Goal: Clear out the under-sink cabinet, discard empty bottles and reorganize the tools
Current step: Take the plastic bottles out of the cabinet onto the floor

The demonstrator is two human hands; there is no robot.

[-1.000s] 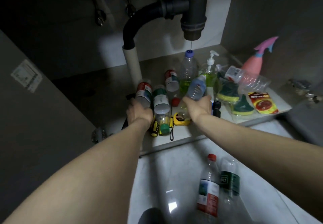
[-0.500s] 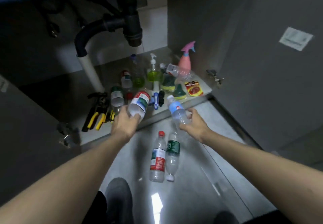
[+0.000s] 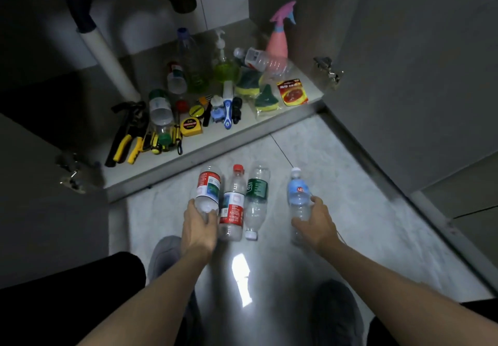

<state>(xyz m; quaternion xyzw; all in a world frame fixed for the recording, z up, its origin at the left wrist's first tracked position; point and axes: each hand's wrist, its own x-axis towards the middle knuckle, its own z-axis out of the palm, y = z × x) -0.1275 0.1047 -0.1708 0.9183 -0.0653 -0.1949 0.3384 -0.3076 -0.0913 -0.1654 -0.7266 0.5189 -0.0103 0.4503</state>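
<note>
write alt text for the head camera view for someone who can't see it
A person's left hand and right hand each hold a clear plastic bottle, one red-labelled, one blue-labelled, low over a pale floor beside two bottles lying there. Behind, an open under-sink cabinet holds more bottles, pliers and sponges.

Your bare forearms, dark trousers, grey shoes.
Your left hand and right hand show no sleeves; black trouser legs flank grey shoes near the floor's light glare.
</note>
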